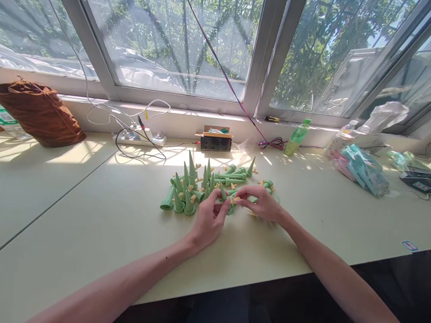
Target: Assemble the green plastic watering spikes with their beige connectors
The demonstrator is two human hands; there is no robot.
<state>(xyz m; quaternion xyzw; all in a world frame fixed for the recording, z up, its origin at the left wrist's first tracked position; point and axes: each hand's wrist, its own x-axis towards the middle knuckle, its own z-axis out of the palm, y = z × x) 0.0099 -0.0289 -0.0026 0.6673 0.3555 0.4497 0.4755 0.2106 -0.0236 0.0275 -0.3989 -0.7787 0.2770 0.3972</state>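
Note:
A heap of green cone-shaped plastic spikes [202, 184] with small beige knobs lies in the middle of a pale table [101, 215]. Some stand upright on their wide ends, others lie flat. My left hand [208, 222] is curled round one green spike [225, 197] at the near edge of the heap. My right hand [261, 204] meets it from the right, its fingertips pinched on a small beige knob [235, 199] at that spike's side. Both forearms reach in from the bottom of the view.
A brown bag [40, 114] sits at the far left. A power strip with cables [139, 137] and a small black box [215, 142] are by the window sill. A green bottle [296, 137] and teal packets [363, 172] lie at the right.

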